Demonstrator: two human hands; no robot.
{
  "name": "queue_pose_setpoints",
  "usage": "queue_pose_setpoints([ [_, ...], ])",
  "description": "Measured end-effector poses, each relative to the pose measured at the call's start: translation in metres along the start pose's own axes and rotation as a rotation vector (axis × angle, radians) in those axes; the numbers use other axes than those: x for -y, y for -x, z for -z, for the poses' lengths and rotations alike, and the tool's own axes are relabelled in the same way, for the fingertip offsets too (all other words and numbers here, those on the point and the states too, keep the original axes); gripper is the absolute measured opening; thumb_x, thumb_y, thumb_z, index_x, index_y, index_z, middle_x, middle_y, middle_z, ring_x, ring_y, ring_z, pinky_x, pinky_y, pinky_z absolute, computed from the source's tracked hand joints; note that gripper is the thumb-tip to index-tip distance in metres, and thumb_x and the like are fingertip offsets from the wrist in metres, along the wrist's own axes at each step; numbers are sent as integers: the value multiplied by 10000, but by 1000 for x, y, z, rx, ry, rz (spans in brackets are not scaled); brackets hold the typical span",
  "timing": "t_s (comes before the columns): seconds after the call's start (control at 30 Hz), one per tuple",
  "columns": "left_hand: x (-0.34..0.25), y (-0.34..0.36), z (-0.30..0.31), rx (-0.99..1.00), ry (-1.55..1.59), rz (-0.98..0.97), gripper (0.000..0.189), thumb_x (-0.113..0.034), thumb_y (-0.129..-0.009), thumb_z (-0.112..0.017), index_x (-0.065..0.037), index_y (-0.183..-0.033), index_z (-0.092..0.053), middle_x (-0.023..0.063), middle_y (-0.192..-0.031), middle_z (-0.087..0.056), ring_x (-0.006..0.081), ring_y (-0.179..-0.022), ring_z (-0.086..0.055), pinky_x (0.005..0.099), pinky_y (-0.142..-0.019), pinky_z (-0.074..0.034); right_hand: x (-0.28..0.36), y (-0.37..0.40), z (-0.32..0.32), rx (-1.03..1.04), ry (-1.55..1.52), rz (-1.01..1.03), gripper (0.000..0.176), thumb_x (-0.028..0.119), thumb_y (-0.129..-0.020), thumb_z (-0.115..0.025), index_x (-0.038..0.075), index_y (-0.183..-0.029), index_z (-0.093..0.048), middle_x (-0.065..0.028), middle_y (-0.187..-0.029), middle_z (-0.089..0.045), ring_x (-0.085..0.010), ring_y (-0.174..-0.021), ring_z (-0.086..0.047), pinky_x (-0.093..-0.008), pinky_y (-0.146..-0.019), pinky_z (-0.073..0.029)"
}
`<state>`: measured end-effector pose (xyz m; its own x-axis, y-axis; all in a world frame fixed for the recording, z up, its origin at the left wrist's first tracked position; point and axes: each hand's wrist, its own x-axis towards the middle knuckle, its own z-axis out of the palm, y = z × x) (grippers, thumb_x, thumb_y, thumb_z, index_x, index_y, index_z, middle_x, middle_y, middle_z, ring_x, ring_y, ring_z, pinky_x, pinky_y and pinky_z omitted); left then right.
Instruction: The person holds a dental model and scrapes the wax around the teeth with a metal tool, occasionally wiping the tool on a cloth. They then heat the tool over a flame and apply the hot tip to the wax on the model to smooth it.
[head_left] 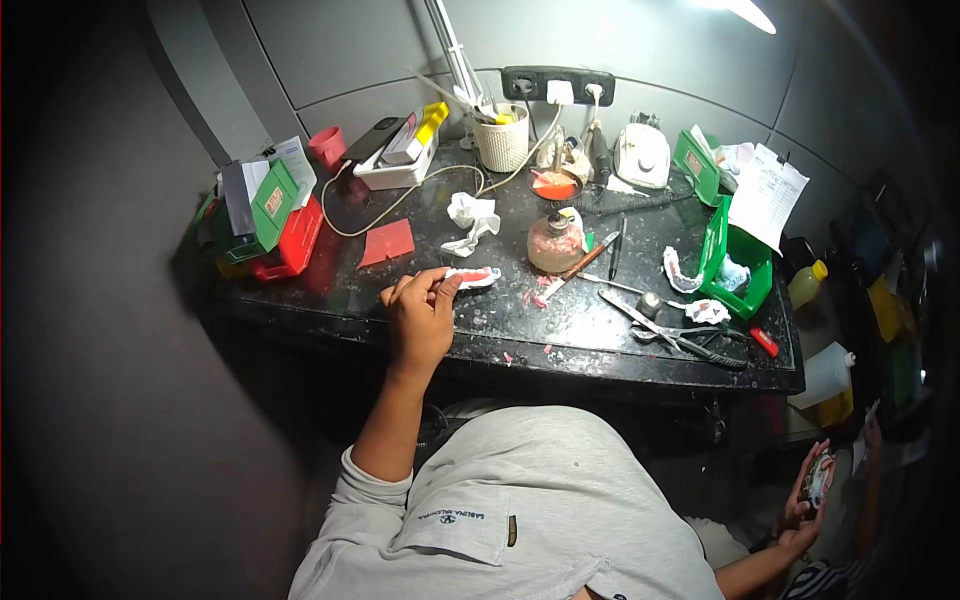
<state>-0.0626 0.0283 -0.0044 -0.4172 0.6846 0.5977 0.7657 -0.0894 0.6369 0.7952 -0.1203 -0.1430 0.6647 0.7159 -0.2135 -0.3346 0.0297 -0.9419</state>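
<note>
My left hand point(420, 310) is over the front of the black bench, thumb and fingers pinching a white dental cast point(474, 278) with red wax along it. Behind it lie a pink wax sheet point(387, 243) and crumpled white tissue point(472, 222). Low at the far right, away from the bench, my right hand point(802, 515) is closed around a small dental model point(820, 482) with pale and reddish parts, its details blurred. Right of the left hand stand a glass burner point(553, 246) and a wax knife point(577, 268) among pink wax scraps.
Pliers point(670, 335), a horseshoe-shaped cast point(682, 270) and a green bin point(745, 285) occupy the bench's right side. A red bin point(290, 245), white tray point(398, 172) and tool cup point(502, 140) stand further left and back. Cords cross the rear of the bench point(340, 310).
</note>
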Motion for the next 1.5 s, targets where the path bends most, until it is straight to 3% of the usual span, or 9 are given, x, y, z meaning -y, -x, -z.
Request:
queue_pose_setpoints([
  [0.33, 3, 0, 0, -4, 0, -50, 218, -257, -1002, -761, -59, -1082, -808, 27, -697, -631, 221, -739, -591, 389, -895, -423, 13, -24, 41, 77, 140, -43, 702, 507, -1103, -602, -63, -1506, -543, -151, -1441, -665, -198, -1252, -681, -265, -973, -547],
  [0.53, 2, 0, 1, 3, 72, -41, 191, -208, -1011, -742, -44, -1092, -798, 41, -696, -636, 233, -717, -606, 393, -885, -443, 6, -27, 22, -293, 198, 51, 794, 611, -1080, -585, -100, -1435, -595, -217, -1307, -725, -272, -1116, -746, -297, -914, -573],
  [0.6, 2, 1, 0, 2, 105, -25, 182, -192, -1008, -745, -38, -1090, -797, 53, -710, -654, 237, -714, -614, 390, -859, -455, 28, 4, -13, -328, 715, -20, 833, 652, -1046, -614, -109, -1383, -642, -247, -1267, -724, -345, -1119, -747, -337, -890, -603],
  [0.73, 4, 0, 0, -14, 162, -18, 203, -142, -1000, -780, 29, -1108, -792, 119, -872, -790, 116, -729, -681, 274, -661, -508, 69, 92, -114, -144, 452, 20, 674, 576, -1107, -559, -60, -1270, -709, -198, -1070, -760, -233, -905, -764, -321, -741, -595],
  [0.8, 5, -1, 0, -30, 142, -41, 201, -150, -1000, -781, 20, -1105, -796, 120, -869, -788, 133, -718, -680, 281, -660, -511, 77, 112, -134, 504, 238, 167, 540, 483, -1123, -586, -39, -1167, -713, -145, -964, -742, -154, -843, -721, -285, -754, -563],
  [0.9, -4, -1, 1, -47, 81, -90, 190, -173, -993, -780, -9, -1086, -799, 114, -838, -763, 212, -717, -667, 345, -713, -508, 100, 179, -255, 564, 640, 567, 163, 128, -1061, -630, 5, -1158, -674, -121, -1142, -722, -145, -957, -687, -278, -809, -540],
  [1.0, -16, -5, 3, -46, 43, -125, 185, -197, -984, -782, -27, -1055, -797, 110, -820, -745, 286, -727, -654, 406, -772, -503, 110, 228, -360, 762, 818, 699, 328, -83, -905, -623, 33, -1210, -650, -128, -1359, -678, -203, -1121, -682, -303, -856, -545],
  [1.2, -44, -30, -7, -54, 72, -339, 154, -173, -984, -777, -25, -1025, -787, 119, -887, -765, 298, -777, -682, 413, -793, -501, 73, 242, -504, 1402, 926, 1145, 349, 163, -909, -828, 17, -1175, -654, -182, -1180, -719, -393, -1071, -710, -453, -891, -586],
  [1.5, -31, -58, -20, 66, 952, 217, 261, -195, -1120, -623, 48, -1159, -710, 102, -915, -758, 139, -712, -711, 309, -617, -619, -5, 250, -657, 1121, 1182, 1147, 555, 418, -902, -843, -63, -1122, -677, -245, -1110, -689, -434, -1088, -680, -494, -932, -567],
])
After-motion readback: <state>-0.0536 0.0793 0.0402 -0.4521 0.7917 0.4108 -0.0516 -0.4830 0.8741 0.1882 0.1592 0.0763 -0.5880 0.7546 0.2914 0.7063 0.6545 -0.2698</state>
